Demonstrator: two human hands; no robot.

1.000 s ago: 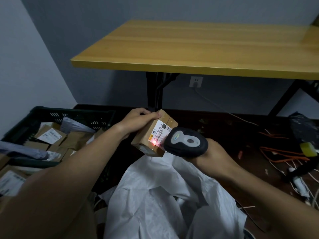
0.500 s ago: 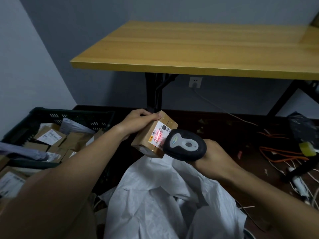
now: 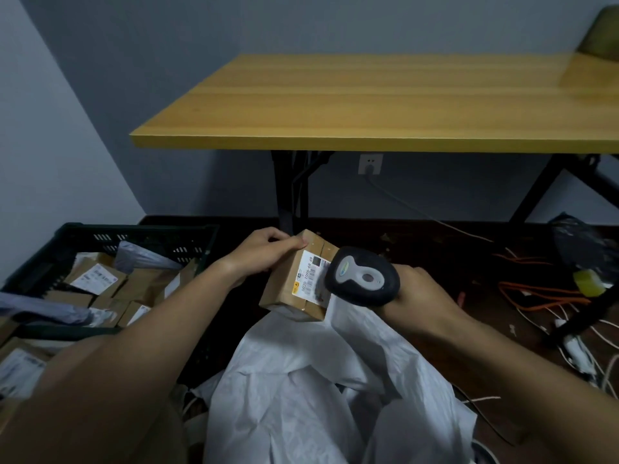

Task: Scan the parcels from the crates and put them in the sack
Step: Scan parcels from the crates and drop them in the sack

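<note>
**Op:** One parcel in hand. My left hand point(image 3: 268, 251) holds a small cardboard box point(image 3: 294, 283) from above, fingers curled over its top edge. The box hangs just over the mouth of the white sack point(image 3: 301, 390), shipping label point(image 3: 310, 276) turned toward the scanner.

**Eng:** Right side?

**Op:** My right hand point(image 3: 418, 293) is wrapped around the handle of the handheld barcode scanner point(image 3: 363, 276). Grip looks closed on the handle, though the head hides the fingers. Scanner nose sits just beside the label, nearly touching.

**Eng:** Step?

**Op:** Scan step, I'd say. No red beam shows on the label in this view, so I can't tell whether the read went through.

**Eng:** Next?

**Op:** If it's read, release the left grip and let the box drop straight into the sack. The mouth is crumpled, so I'd aim for the open fold in the middle. Then back to the dark crate point(image 3: 140, 232) on my left, with more labelled boxes in it. The worktop point(image 3: 368, 105) beyond isn't involved.
</note>
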